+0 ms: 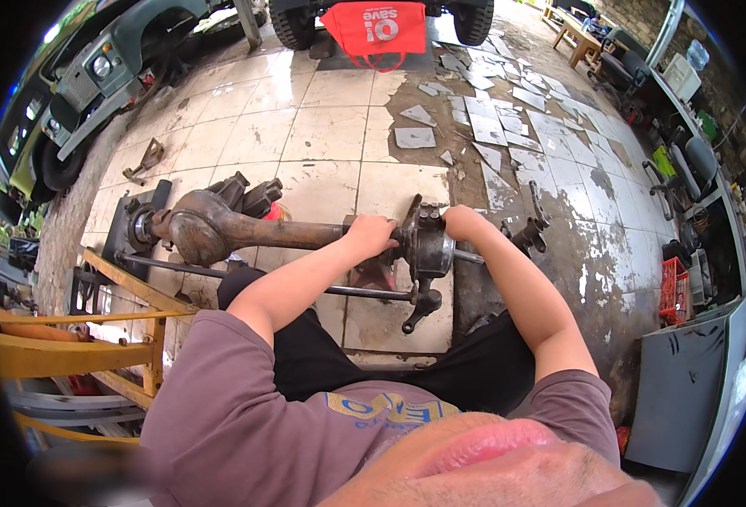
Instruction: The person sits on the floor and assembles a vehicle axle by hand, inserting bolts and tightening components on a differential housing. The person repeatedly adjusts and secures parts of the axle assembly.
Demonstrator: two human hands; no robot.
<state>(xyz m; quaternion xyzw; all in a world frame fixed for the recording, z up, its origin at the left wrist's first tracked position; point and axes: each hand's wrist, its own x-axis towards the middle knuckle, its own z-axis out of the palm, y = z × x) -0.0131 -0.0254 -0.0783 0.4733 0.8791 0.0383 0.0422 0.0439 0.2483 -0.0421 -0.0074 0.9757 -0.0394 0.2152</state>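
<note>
A rusty vehicle axle housing (284, 234) lies across the floor in front of me, with a bulging differential casing (205, 230) toward its left. My left hand (374, 236) is closed over the tube near its right end. At that end sits a dark steering knuckle (429, 241) with bolts on top. My right hand (468, 225) grips the knuckle's right side, its fingers partly hidden. A long steering rod (360, 292) runs along the near side of the axle, ending in a small arm (421, 311). Under the tube shows a reddish stand (373, 275).
A yellow metal frame (69, 355) stands close on my left. Broken tiles (487, 127) litter the far floor, and a metal part (532, 228) is at right. Beyond are a red bag (377, 29), a parked vehicle (94, 72) and a grey cabinet (681, 384) near right.
</note>
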